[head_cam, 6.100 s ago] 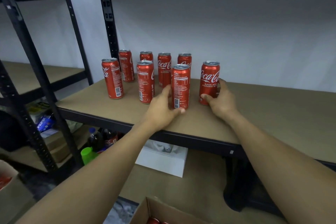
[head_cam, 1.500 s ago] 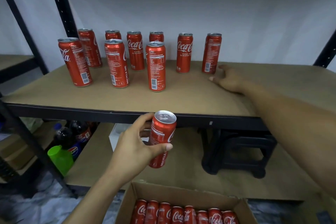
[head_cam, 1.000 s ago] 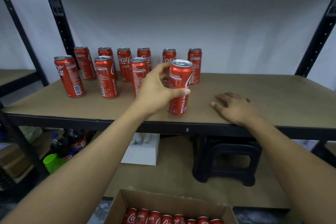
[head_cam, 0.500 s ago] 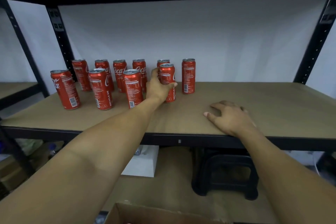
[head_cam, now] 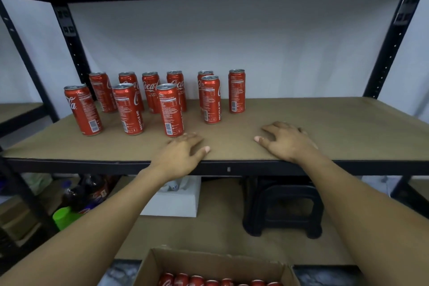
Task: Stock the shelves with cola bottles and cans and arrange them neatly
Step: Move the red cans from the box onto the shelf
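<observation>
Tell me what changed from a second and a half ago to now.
The left hand brought a can up from over the box, stood it in the front row on the shelf, let go and drew back to the front edge, empty. The right hand stayed resting on the shelf, and the other nine cans did not move.

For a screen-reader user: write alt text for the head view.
A person's left hand and right hand lie open at the front edge of a brown shelf. Ten upright red cola cans stand on its left half; a cardboard box below holds more.
</observation>
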The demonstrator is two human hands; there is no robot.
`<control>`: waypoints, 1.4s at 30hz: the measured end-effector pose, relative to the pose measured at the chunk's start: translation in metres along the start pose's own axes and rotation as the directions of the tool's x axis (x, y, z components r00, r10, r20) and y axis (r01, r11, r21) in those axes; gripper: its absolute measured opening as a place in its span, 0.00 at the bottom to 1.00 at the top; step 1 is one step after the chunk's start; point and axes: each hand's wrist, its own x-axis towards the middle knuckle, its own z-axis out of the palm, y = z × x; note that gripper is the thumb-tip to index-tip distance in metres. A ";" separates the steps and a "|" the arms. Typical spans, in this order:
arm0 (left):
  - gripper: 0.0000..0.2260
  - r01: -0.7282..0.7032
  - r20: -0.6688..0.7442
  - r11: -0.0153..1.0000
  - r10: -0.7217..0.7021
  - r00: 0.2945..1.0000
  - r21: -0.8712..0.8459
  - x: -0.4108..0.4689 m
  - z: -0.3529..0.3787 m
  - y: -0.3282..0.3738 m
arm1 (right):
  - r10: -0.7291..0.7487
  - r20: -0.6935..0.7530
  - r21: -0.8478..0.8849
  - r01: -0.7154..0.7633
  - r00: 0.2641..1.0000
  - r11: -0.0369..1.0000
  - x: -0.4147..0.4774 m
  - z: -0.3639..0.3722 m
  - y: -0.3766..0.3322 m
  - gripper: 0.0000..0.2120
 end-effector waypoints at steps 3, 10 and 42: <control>0.31 -0.024 -0.028 0.995 0.026 0.999 0.096 -0.016 0.001 -0.006 | -0.002 0.011 -0.003 0.002 1.000 1.000 -0.008 -0.001 -0.005 0.34; 0.31 -0.073 -0.156 0.990 0.091 0.983 0.119 -0.055 0.019 -0.008 | -0.187 -0.226 0.137 0.221 0.956 0.965 -0.077 0.019 -0.042 0.28; 0.33 0.805 0.337 0.581 -0.740 0.582 -0.116 -0.231 0.393 -0.135 | 0.287 0.410 0.202 -0.393 0.866 0.897 -0.220 0.388 0.020 0.42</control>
